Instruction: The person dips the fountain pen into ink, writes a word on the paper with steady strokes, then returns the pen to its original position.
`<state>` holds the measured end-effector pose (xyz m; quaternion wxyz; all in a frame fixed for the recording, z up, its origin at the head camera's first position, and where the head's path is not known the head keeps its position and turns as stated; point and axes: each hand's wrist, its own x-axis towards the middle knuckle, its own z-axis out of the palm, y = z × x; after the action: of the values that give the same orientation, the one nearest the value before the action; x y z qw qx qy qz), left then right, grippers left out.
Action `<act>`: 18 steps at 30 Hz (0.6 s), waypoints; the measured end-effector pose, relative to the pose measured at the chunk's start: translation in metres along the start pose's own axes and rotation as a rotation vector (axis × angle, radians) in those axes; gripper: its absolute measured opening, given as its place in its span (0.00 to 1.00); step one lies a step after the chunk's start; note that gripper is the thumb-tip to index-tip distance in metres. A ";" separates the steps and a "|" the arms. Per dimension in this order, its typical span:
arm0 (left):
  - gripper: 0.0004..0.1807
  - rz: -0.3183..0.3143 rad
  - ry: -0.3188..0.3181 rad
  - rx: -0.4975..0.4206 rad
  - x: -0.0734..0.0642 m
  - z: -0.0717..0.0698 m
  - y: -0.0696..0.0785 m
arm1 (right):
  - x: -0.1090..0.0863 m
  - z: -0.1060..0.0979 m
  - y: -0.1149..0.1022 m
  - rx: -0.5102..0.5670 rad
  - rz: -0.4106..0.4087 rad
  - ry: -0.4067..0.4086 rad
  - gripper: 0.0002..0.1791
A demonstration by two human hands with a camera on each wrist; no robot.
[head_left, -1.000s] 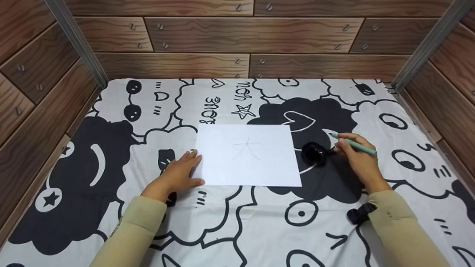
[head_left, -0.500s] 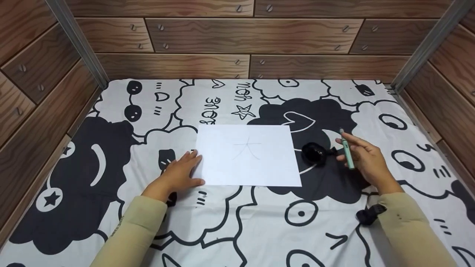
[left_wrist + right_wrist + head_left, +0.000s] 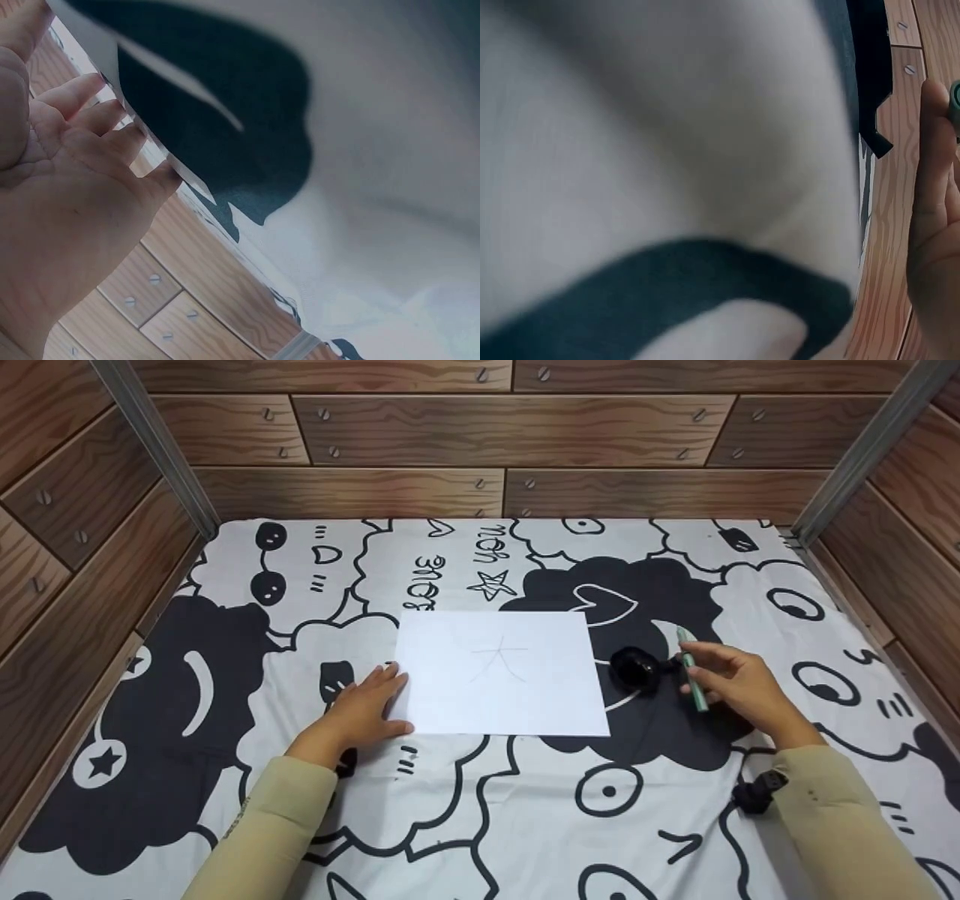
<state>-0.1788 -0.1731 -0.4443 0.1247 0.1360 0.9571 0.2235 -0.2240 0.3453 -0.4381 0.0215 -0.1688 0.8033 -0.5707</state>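
A white sheet of paper point(image 3: 555, 690) lies on the patterned cloth, bearing a few thin crossing strokes point(image 3: 499, 654) near its middle. My left hand point(image 3: 356, 712) rests on the sheet's left edge with fingers spread; its fingertips touch that edge in the left wrist view too. To the right of the paper, my right hand point(image 3: 739, 690) pinches a green pen point(image 3: 697, 691), which points away from me. Only part of that hand and the green pen end point(image 3: 955, 99) show in the right wrist view. Between paper and pen sits a glossy black rounded object point(image 3: 636, 669) with a short stem.
The black-and-white cartoon cloth point(image 3: 450, 802) covers the work surface. Wood-patterned walls point(image 3: 510, 431) enclose it at the back and sides, with grey metal posts point(image 3: 862, 454) at the far corners. A small black device point(image 3: 757, 793) is at the right sleeve's cuff.
The pen has turned in my right hand from slanting leftward to pointing away from me. That hand has shifted slightly right. My left hand and the paper have stayed put.
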 end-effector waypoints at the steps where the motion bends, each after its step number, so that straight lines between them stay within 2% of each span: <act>1: 0.43 0.002 0.001 0.000 0.000 0.000 0.000 | 0.000 0.000 0.001 -0.015 0.002 -0.004 0.23; 14: 0.43 0.003 0.001 0.009 0.000 0.000 -0.002 | 0.004 0.004 0.003 -0.148 0.110 -0.058 0.26; 18: 0.43 0.003 -0.002 0.009 0.000 0.000 -0.003 | 0.005 0.006 0.003 -0.211 0.111 -0.068 0.26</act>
<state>-0.1795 -0.1753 -0.4457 0.1246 0.1383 0.9578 0.2191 -0.2285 0.3393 -0.4423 0.0621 -0.1447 0.8659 -0.4748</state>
